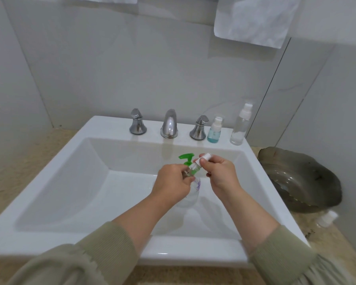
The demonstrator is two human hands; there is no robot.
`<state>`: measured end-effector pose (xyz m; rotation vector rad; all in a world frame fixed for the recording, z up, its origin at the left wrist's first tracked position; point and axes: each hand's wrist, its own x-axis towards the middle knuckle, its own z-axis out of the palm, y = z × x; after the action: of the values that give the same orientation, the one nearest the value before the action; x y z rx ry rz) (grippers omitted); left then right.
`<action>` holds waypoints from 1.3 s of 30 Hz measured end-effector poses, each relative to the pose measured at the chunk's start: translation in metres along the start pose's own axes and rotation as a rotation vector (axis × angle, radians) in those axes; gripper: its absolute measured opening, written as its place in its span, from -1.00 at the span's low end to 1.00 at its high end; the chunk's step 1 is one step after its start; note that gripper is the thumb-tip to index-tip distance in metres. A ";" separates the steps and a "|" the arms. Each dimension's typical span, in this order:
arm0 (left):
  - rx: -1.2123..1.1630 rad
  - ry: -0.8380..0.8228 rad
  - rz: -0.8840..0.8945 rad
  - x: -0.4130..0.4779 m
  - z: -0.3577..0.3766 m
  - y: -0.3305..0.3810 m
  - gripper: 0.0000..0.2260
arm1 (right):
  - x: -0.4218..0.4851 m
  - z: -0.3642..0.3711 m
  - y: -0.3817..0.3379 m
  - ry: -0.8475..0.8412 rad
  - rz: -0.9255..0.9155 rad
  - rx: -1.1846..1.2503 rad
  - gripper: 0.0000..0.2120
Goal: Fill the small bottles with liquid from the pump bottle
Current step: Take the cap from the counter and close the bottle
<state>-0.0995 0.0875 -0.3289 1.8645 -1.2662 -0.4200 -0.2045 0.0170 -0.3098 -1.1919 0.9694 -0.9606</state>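
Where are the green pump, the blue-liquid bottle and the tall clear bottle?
green pump (186,156): head view, on its spout.
blue-liquid bottle (213,134): head view, on its lower body.
tall clear bottle (239,128): head view, on its body.

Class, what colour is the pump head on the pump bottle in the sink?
The pump head is green, seen in the head view.

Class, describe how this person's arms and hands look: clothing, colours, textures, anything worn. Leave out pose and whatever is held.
Both arms wear loose, pale olive-green knit fabric: the left sleeve and right sleeve end in ribbed cuffs partway up the forearms. Past the cuffs, the left hand and right hand are bare, with no gloves, rings, watch or bracelet visible.
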 end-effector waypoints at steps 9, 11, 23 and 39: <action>-0.278 -0.010 -0.086 0.003 -0.002 0.004 -0.88 | 0.003 -0.006 -0.002 -0.052 -0.033 -0.017 -0.94; -0.360 -0.041 -0.122 0.003 -0.003 0.005 -0.86 | 0.005 -0.010 -0.003 -0.105 -0.015 -0.080 -0.94; -0.558 -0.098 -0.164 0.004 0.000 0.005 -0.79 | 0.027 -0.035 -0.012 0.394 -0.311 -0.272 -0.95; -0.547 -0.037 -0.145 0.012 0.002 0.004 -0.87 | 0.088 -0.034 -0.007 0.534 -0.347 -0.253 -0.89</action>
<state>-0.0979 0.0760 -0.3250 1.4834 -0.9201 -0.7944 -0.2109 -0.0774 -0.3144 -1.3731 1.3609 -1.5161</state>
